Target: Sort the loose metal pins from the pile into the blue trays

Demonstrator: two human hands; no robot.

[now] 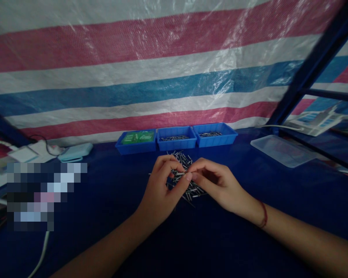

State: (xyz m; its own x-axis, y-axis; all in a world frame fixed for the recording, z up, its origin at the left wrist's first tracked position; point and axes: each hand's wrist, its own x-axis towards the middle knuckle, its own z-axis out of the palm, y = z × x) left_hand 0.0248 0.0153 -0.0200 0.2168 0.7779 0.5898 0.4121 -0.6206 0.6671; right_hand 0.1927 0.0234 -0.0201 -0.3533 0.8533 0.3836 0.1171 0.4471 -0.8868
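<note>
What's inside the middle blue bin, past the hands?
Thin metal pieces show in the middle blue bin. Whatever lies lower is hidden by its front wall.

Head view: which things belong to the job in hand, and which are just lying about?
Likely the job's:
left hand, right hand
pile of thin metal pieces
middle blue bin, right blue bin, holding metal pieces
left blue bin, perhaps

Seemingly lying about:
light-blue case
translucent plastic lid or tray
white cable

Glossy striped sheeting (162, 42) is hung across upper frame; dark-blue tabletop (220, 247) is seen below; slanted blue post (309, 67), upper right.
</note>
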